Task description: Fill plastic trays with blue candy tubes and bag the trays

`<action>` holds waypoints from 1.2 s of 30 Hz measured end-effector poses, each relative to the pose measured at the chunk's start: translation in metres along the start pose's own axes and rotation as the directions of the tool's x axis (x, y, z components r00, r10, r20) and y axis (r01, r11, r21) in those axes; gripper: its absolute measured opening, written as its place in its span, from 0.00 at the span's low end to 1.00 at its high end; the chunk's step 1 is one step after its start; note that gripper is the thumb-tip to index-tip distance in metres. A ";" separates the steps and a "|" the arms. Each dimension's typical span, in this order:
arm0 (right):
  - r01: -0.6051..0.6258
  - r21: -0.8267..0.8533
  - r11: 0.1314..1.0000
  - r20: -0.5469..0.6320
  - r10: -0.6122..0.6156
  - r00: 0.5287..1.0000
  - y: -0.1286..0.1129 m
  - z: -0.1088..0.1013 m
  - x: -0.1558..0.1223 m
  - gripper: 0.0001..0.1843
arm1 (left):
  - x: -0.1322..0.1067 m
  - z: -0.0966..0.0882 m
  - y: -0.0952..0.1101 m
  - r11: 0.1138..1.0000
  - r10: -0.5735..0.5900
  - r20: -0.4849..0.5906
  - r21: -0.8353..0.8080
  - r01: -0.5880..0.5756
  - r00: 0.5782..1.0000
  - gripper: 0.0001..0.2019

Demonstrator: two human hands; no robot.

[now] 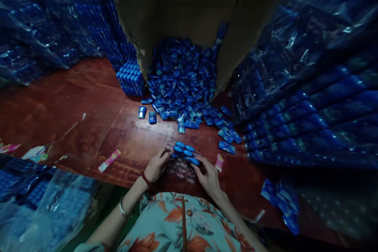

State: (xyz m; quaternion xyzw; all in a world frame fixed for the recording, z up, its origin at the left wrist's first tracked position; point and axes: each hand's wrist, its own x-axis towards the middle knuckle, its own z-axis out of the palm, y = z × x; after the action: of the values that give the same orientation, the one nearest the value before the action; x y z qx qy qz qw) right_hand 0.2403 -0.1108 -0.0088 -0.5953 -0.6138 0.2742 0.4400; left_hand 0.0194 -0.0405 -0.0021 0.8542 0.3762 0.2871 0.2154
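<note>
Head view, hands (156, 166) gripping blue packs (187, 152), carton (191, 12) cropped

1. Glossy reddish-brown, wood-like worktable (71, 98) spans the view; seam runs front to back, left of centre.
2. Light: dim overall, bright sheen mid-table, edges dark.
3. Behind: tall brown cardboard panels (201, 4), deep in shadow.
4. Below front edge: green patch (113, 201), maybe floor.

Packets (187, 152) before carton (251, 19), stacks (130, 78) either side
</note>
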 end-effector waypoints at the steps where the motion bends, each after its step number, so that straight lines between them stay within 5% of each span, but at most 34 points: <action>1: 0.084 -0.084 0.993 0.025 -0.082 0.996 0.002 0.002 0.000 0.11 | 0.001 0.001 -0.003 0.996 0.053 0.034 0.066 -0.055 0.998 0.15; 4: 0.252 -0.355 0.900 0.217 -0.183 0.959 -0.002 0.000 0.008 0.17 | 0.004 -0.004 -0.001 0.957 0.154 0.170 0.218 -0.189 0.973 0.16; 10: 0.315 -0.708 0.632 0.477 0.101 0.873 -0.048 0.002 0.028 0.20 | 0.013 -0.007 0.019 0.921 0.083 0.370 0.325 -0.213 0.925 0.10; 18: 0.337 -0.769 0.543 0.478 0.140 0.867 -0.079 0.036 0.042 0.19 | -0.004 0.006 0.000 0.975 -0.004 0.107 0.221 -0.020 0.994 0.16; 22: 0.342 -0.738 0.582 0.530 0.186 0.827 -0.077 0.027 0.047 0.18 | -0.004 -0.001 -0.006 0.994 0.035 -0.037 0.102 -0.031 0.999 0.15; 26: 0.259 -0.720 0.643 0.432 0.124 0.893 -0.071 -0.003 0.050 0.17 | 0.037 -0.017 -0.013 0.984 -0.175 -0.151 -0.074 0.165 0.973 0.15; 30: 0.069 -0.730 0.679 0.208 0.125 0.970 -0.054 -0.025 0.092 0.17 | 0.112 -0.014 -0.027 0.925 -0.379 0.099 0.039 0.377 0.920 0.13; 33: 0.070 -0.737 0.672 0.238 0.161 0.958 -0.037 -0.024 0.141 0.16 | 0.158 0.007 -0.031 0.906 -0.422 0.150 0.104 0.410 0.894 0.27; 36: 0.113 -0.717 0.688 0.324 0.185 0.928 -0.021 -0.016 0.170 0.22 | 0.179 0.026 -0.032 0.902 -0.430 0.176 0.127 0.413 0.885 0.36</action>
State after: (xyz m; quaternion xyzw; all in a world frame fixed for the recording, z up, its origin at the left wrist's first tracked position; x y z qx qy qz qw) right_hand 0.2596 0.0483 0.0529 -0.6693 -0.7312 0.1258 0.0392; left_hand 0.1183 0.1126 0.0184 0.7848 0.5413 0.1297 0.2726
